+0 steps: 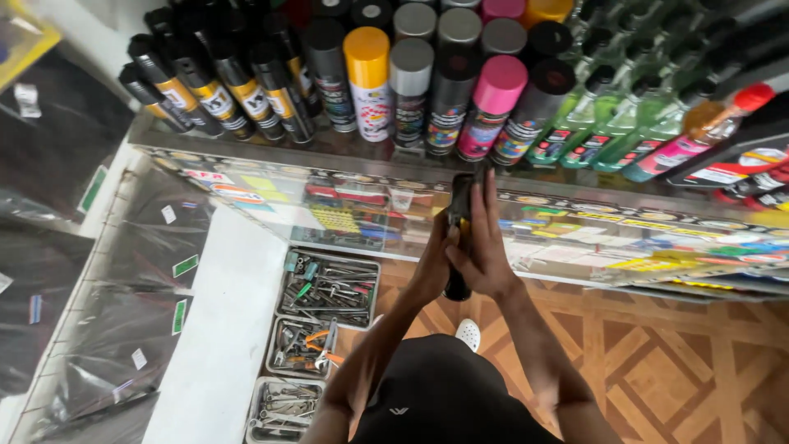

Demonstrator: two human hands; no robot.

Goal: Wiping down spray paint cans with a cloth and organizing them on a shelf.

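A dark, slim handheld object is held upright between both hands, just in front of the glass front of a display counter; what kind of tool or device it is cannot be told. The left hand is closed around its left side and lower part, with the thumb pressed against the body. The right hand is laid against its right side, the fingers stretched upward along it and only loosely curled. The bottom end of the object shows below the palms, and the top end rises just past the fingertips.

As far as can be judged, the work is in a middle stage: the object is already picked up and being handled, and nothing is seen set down or finished.

At twelve o'clock from the hands, spray cans with yellow, grey, pink and black caps are ranged on the tabletop. At two o'clock green bottles lie slanted, with a red-capped bottle beside them. At seven o'clock, on the floor, metal trays of small tools are lined up next to a white ledge. A white shoe shows on the patterned wooden floor at six o'clock.
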